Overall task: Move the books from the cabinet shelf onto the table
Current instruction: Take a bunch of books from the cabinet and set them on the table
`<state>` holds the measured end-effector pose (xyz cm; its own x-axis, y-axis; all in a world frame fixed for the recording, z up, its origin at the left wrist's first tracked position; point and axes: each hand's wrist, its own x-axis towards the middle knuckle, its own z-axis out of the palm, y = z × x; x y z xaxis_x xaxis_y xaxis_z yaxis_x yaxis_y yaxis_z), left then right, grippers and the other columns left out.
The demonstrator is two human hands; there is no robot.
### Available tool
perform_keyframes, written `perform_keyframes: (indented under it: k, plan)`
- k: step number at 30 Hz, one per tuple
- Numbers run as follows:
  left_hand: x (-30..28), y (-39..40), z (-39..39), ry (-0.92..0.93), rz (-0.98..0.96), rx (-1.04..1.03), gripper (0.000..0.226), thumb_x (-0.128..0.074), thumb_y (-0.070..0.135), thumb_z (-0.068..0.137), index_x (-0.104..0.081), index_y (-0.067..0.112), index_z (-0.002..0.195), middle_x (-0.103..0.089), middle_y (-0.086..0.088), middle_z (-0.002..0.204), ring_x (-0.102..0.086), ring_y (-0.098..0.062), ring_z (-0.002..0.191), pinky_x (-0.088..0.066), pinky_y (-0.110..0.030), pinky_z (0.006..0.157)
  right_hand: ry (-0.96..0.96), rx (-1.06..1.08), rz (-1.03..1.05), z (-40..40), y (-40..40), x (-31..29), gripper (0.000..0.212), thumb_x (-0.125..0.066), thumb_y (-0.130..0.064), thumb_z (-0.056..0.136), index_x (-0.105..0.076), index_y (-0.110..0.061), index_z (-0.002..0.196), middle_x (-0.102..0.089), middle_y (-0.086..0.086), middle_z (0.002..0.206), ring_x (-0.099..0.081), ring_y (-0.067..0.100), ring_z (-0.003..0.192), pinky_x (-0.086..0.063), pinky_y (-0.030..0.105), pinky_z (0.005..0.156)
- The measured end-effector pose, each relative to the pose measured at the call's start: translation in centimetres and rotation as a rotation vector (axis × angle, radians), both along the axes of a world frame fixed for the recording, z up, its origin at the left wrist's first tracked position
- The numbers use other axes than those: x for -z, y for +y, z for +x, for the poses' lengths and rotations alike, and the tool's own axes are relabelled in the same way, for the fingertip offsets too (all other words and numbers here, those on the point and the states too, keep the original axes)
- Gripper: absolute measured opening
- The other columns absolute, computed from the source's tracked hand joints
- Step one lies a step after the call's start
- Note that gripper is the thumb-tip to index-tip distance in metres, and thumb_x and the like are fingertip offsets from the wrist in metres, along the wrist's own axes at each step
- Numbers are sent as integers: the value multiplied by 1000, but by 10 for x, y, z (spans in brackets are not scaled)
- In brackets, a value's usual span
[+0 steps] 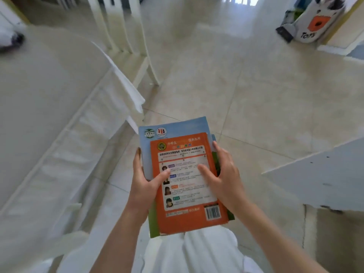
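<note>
Between both hands, over the floor: stack of books [183, 174], held flat in the air just in front of the person's body, not resting on any surface.
top book: orange book [189, 219], back cover up, barcode at its near right corner, white text panel with small portrait photos down its left side.
under it: light blue book [173, 127], sticks out past the orange one's far edge and left edge; two round logos at its far left corner.
lower in stack: green book [152, 223], showing at the near left edge and along the right edge; how many books in all, cannot tell.
left hand [145, 184]: grips the stack's left edge, thumb on top of the orange cover, fingers wrapped along the side and under.
right hand [224, 174]: grips the stack's right edge, thumb pressed on the white panel, fingers curled around the side.
table [39, 95]: left of view, covered with a white cloth; stack is well apart from its near edge, off to the right.
chair [126, 36]: white, slatted back, at the table's far corner.
floor [246, 85]: pale tiles.
white panel [325, 174]: right edge of view, chipped near corner; cabinet part or not, cannot tell.
toy bin [313, 20]: far right, white with orange patch, blurred.
</note>
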<state>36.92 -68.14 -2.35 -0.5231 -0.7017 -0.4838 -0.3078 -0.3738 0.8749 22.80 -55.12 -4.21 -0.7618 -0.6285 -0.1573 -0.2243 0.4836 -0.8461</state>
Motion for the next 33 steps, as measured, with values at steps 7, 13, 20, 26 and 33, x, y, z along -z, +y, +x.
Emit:
perform_keyframes:
  k: [7,13,20,26,33]
  plan:
    - [-11,-71,31,66,-38,-360,94,-69,7,85,-14,57,142,-67,-1,114,-74,-20,90,-60,-36,60,-77,-350,5,-3,-132,-8,77,-67,-31,84,-23,-31,147,-39,-12,127,-57,8,102,-60,29,71]
    - [-20,-112,61,47,-113,-618,90,-69,10,86,-16,59,139,-68,9,109,-73,-13,91,-58,-28,59,-123,-616,-11,15,-225,-21,73,-69,-28,83,-27,-34,143,-37,-11,129,-57,9,102,-60,26,68]
    - [-18,-144,122,15,-129,-864,91,-71,12,85,-16,54,144,-69,4,113,-73,-18,93,-60,-34,65,-122,-896,15,76,-304,-28,66,-68,-29,84,-33,-35,139,-42,-8,130,-56,2,97,-54,17,65]
    - [-11,-183,178,44,-131,-1010,91,-73,9,83,-21,52,144,-72,-1,110,-73,-21,91,-61,-41,67,-65,-1049,25,139,-366,-24,76,-67,-30,83,-23,-33,146,-37,-12,134,-41,-15,99,-38,8,68]
    - [-18,-250,254,43,-178,-1054,82,-73,8,83,-30,66,123,-72,1,107,-74,-21,89,-60,-35,63,-33,-1090,48,216,-437,-28,79,-65,-33,83,-20,-33,147,-40,-11,138,-50,3,110,-43,16,77]
